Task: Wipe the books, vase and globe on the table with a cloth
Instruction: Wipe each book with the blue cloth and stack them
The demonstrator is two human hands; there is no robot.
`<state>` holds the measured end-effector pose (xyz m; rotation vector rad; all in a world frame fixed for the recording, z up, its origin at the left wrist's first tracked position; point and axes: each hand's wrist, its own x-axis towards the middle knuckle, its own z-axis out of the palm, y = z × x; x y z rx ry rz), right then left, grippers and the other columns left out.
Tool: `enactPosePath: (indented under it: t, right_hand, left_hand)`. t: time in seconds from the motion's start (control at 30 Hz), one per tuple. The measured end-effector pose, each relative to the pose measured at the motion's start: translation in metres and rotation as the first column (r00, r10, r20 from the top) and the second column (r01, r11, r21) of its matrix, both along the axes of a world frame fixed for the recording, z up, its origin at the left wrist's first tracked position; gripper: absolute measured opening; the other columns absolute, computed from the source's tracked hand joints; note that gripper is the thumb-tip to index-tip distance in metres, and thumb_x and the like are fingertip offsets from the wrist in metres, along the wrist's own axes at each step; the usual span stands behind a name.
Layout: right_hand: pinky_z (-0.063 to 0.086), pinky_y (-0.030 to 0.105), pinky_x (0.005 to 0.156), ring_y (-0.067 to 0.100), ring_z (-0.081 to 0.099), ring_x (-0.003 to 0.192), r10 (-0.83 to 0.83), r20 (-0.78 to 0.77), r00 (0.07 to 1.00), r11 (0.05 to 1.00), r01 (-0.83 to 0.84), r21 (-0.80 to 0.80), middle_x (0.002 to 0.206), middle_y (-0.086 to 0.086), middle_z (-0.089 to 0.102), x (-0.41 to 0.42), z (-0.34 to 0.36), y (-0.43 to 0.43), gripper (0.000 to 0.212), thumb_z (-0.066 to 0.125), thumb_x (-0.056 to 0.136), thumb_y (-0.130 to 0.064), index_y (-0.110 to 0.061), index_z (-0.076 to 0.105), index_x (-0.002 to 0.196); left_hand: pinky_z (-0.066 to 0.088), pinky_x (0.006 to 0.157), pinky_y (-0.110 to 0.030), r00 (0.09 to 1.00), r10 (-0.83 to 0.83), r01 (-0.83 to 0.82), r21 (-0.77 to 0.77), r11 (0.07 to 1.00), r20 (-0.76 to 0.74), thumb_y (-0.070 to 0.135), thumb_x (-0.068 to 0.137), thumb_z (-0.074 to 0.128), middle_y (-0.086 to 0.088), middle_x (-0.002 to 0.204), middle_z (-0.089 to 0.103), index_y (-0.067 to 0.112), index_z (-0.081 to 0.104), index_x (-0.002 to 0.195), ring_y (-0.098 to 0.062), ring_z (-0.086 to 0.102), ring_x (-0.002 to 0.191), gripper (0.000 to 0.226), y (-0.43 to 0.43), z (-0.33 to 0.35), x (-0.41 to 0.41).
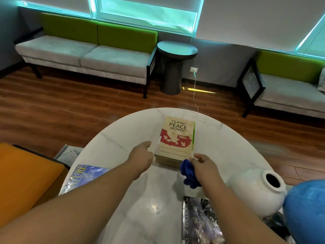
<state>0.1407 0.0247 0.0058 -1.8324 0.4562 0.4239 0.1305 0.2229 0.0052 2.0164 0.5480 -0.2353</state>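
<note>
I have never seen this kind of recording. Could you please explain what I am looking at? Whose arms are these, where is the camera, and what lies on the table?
There is no machine here. The two arms belong to a person, and the only camera sits on that person's head, looking forward and down. The left hand is against the left side of a stack of books on the round white table. The right hand holds a blue cloth at the stack's near right corner. To the right are a white vase and a blue globe. A magazine lies on the left, and a dark book lies nearest the camera.
</note>
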Motion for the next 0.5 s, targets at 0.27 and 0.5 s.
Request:
enactPosePath:
  t: [0.27,0.5]
  right_hand:
    - [0.052,0.04,0.058,0.048,0.067,0.082,0.094,-0.151,0.984,0.962,-0.051,0.269,0.107,0.023,0.066,-0.047,-0.021,0.004,0.015,0.057,0.092,-0.03,-0.022,0.066,0.102]
    - [0.052,0.041,0.06,0.047,0.065,0.091,0.168,-0.196,0.966,0.954,-0.109,0.28,0.108,0.024,0.066,-0.078,-0.04,0.016,0.011,0.062,0.089,-0.029,-0.025,0.072,0.089]
  left_hand:
    - [0.034,0.103,-0.03,0.988,-0.003,-0.034,0.23,0.973,0.156,0.012,0.083,0.066,0.001,0.123,0.052,0.005,0.055,0.129,-0.017,0.048,0.117,0.048,0.084,-0.027,-0.099]
    - [0.019,0.116,-0.036,0.979,0.121,-0.02,0.507,0.862,-0.166,0.067,0.067,0.072,-0.01,0.16,0.011,0.009,0.006,0.153,-0.025,0.014,0.146,0.123,0.119,-0.045,-0.189]
